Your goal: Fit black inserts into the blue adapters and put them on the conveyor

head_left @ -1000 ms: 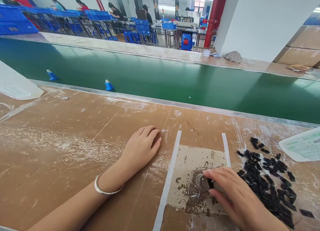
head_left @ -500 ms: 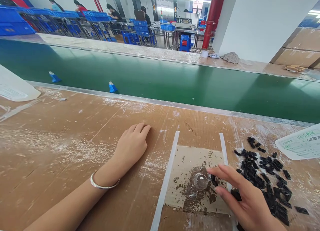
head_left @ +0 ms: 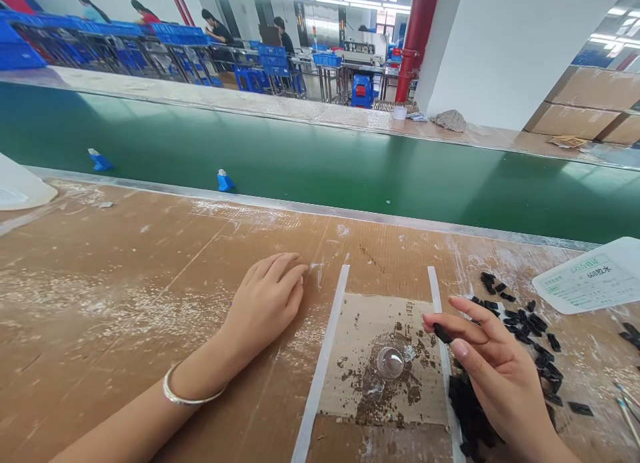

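My right hand [head_left: 503, 373] pinches a small black plastic piece [head_left: 442, 333] between thumb and fingers, raised over the right-hand tape strip. A small round clear cup [head_left: 390, 363] stands on a stained cardboard sheet [head_left: 360, 309], left of that hand. Wet dark blotches surround the cup. A pile of similar black pieces [head_left: 467, 409] spreads under and beyond my right hand, partly hidden by it. On the table to the left rests my left hand [head_left: 267, 299], palm down, fingers loosely curved and empty, a silver bangle [head_left: 193, 393] on its wrist.
White tape strips [head_left: 323, 356] flank the cardboard. Behind the brown worktable [head_left: 150, 249] runs a green conveyor belt [head_left: 310, 163] carrying two blue pieces [head_left: 225, 181]. A labelled white plastic container [head_left: 590, 276] lies at right, with thin sticks [head_left: 627, 416] nearer the edge. People sit at benches far off.
My right hand has drawn back rightward from beside the clear cup, lifting the black piece. My left hand stays on the table, its fingers slightly shifted. The camera view has turned a little.
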A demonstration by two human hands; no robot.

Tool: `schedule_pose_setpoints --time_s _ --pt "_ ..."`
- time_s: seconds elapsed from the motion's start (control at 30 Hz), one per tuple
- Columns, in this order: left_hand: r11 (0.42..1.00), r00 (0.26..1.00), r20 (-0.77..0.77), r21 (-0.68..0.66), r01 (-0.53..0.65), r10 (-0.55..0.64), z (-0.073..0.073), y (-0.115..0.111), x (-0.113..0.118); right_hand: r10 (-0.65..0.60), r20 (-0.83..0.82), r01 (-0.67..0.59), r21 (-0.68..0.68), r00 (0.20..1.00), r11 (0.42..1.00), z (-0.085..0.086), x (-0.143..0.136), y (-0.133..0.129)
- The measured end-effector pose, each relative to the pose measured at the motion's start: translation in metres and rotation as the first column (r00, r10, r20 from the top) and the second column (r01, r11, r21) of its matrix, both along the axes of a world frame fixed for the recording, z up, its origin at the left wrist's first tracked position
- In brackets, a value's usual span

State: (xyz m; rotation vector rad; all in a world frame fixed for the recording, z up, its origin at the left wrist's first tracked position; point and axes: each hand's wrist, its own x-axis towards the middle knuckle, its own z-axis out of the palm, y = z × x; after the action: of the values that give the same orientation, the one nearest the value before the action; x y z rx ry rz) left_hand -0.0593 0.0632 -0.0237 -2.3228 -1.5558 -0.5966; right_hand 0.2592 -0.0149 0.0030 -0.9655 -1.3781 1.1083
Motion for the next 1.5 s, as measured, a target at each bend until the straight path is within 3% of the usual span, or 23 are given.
schedule_pose_setpoints --time_s 0.13,0.27,0.37,0.47,0.63,0.73,0.9,1.0,1.13,1.2,1.27,1.33,1.4,1.47,1.5 --pt "0.974 0.979 0.2 -0.207 0.09 -0.048 -0.007 -0.001 0.005 0.019 0.045 -0.021 0.038 0.999 0.999 -0.001 0.002 -0.001" --pt "0.926 0.924 0.38 -0.363 0.107 0.042 -0.014 0.003 0.005 -0.09 0.271 0.045 0.168 0.958 0.985 -0.006 0.004 -0.004" --pt "0.939 0.806 0.548 -0.343 -0.025 0.221 -0.018 0.021 -0.005 -0.282 0.473 0.08 0.403 0.835 0.912 -0.011 0.006 -0.001" --pt "0.92 0.651 0.653 -0.314 -0.234 0.388 -0.018 0.061 -0.024 -0.407 0.584 -0.036 0.6 0.702 0.799 -0.014 0.008 0.007" --pt "0.749 0.383 0.679 -0.386 -0.539 0.626 -0.002 0.151 -0.065 -0.477 0.587 -0.082 0.682 0.654 0.727 -0.017 0.009 0.015" --pt "0.668 0.287 0.677 -0.403 -0.626 0.677 0.011 0.186 -0.081 -0.522 0.589 -0.092 0.712 0.617 0.696 -0.026 0.013 0.019" --pt "0.657 0.237 0.669 -0.489 -0.574 0.705 0.025 0.202 -0.088 -0.476 0.618 -0.107 0.672 0.626 0.732 -0.043 0.016 0.026" --pt "0.684 0.201 0.699 -0.526 -0.505 0.686 0.038 0.2 -0.083 -0.473 0.591 -0.021 0.639 0.653 0.769 -0.047 0.011 0.024" --pt "0.808 0.189 0.799 -0.506 -0.302 0.571 0.053 0.176 -0.05 -0.415 0.484 0.111 0.54 0.77 0.834 -0.043 0.002 0.016" --pt "0.864 0.189 0.843 -0.494 -0.097 0.503 0.052 0.141 -0.02 -0.362 0.37 0.182 0.439 0.856 0.88 -0.036 -0.001 0.01" --pt "0.852 0.18 0.862 -0.501 0.153 0.474 0.043 0.085 0.012 -0.318 0.254 0.223 0.341 0.913 0.913 -0.028 -0.003 0.004" --pt "0.758 0.157 0.86 -0.504 0.414 0.486 0.034 0.019 0.041 -0.276 0.181 0.219 0.281 0.944 0.934 -0.021 -0.005 -0.004" --pt "0.522 0.014 0.816 -0.383 0.762 0.578 0.027 -0.041 0.065 -0.22 0.147 0.177 0.26 0.964 0.949 -0.016 -0.006 -0.013" --pt "0.325 -0.035 0.736 -0.255 0.911 0.676 0.025 -0.081 0.08 -0.153 0.138 0.113 0.261 0.979 0.959 -0.013 -0.008 -0.022" --pt "0.27 -0.055 0.712 -0.193 0.943 0.7 0.024 -0.092 0.085 -0.121 0.14 0.081 0.258 0.983 0.963 -0.012 -0.009 -0.027"
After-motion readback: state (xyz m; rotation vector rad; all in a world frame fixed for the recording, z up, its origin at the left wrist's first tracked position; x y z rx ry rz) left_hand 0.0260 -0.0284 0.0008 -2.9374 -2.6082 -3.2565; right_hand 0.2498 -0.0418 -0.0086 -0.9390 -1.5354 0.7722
